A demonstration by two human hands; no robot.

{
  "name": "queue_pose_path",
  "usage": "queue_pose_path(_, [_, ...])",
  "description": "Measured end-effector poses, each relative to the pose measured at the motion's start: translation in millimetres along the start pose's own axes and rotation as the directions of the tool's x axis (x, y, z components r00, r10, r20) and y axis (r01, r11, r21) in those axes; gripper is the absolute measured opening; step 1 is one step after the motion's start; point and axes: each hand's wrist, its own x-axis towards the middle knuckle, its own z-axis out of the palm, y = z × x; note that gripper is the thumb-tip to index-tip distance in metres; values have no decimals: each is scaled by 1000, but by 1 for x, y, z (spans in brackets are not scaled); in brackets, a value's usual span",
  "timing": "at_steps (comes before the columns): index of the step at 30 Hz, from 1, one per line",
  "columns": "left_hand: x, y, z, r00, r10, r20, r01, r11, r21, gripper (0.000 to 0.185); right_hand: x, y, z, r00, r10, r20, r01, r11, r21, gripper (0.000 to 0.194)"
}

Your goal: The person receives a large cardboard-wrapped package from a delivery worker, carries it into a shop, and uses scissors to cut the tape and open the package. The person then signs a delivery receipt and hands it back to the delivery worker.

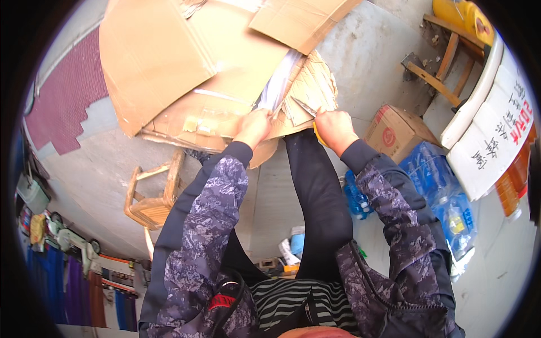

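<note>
A large stack of flattened brown cardboard (236,63) lies before me, its near edge close to my legs. My left hand (255,126) is closed on the cardboard's near edge, beside a whitish, shiny plastic strip (277,86) running away from me. In my right hand (336,129) is a yellow-handled cutting tool (305,106) with a pointed metal blade. The blade lies over a creased cardboard flap (315,82); whether it touches is unclear. Most of the yellow handle is hidden by my fingers.
A wooden stool (154,198) stands left of my legs. At right are a closed carton (399,131), blue-wrapped bottles (435,177) and a white board (490,139) bearing writing. A wooden frame (448,59) supports a yellow jug (463,19). Purple matting (67,93) lies far left.
</note>
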Motion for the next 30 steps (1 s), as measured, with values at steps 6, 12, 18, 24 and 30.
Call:
queue_pose_path(6, [22, -13, 19, 973, -208, -99, 217, 972, 90, 57, -2, -11, 7, 996, 87, 18, -89, 994, 70, 13])
queue_pose_path(12, [22, -24, 22, 980, -139, -140, 121, 984, -129, 68, -4, -14, 10, 994, 110, -8, -108, 987, 118, 21])
queue_pose_path(18, [42, -32, 32, 994, -99, 35, 105, 928, -357, 68, -10, -7, 17, 994, 110, -31, -103, 981, 162, 24])
queue_pose_path(24, [34, 1, 31, 970, -55, 235, 3, 977, 215, 66, -19, 8, 14, 983, 157, 97, -179, 938, 296, 24])
queue_pose_path(30, [35, 15, 28, 968, -33, 249, -36, 963, 267, 62, -16, 8, -3, 972, 190, 141, -228, 911, 344, 19])
